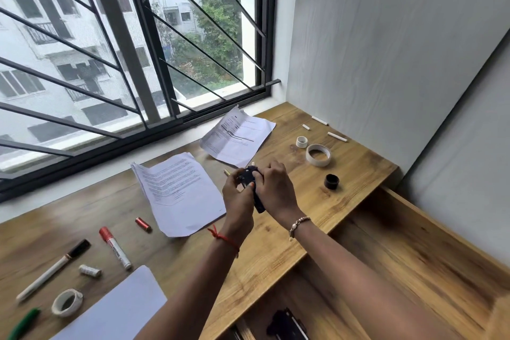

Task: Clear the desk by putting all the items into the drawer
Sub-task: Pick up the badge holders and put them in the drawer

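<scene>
Wooden and pulled open, the drawer [386,270] lies nearest us at the lower right, with a dark item [287,326] already inside. On the near left of the desk [276,257] we see a tape roll [67,302], a green pen [23,323] and a red-capped marker [114,247], all yet to be cleared.

Above the middle of the desk, the left hand [237,199] and right hand [276,188] both curl their fingers round a black device [249,176], holding it clear of the surface. Blur hides what it is. We judge that two hands working at one small thing may let it slip onto the printed sheets [179,190] below. A forearm swinging toward the drawer could also drag those loose papers off.

Farther out, near the wall, a wide tape roll [318,154], a black ring [331,181] and chalk sticks [337,136] wait. A careless nudge could send the round ones rolling over the desk's edge, and a hard pinch could snap the chalk.
</scene>
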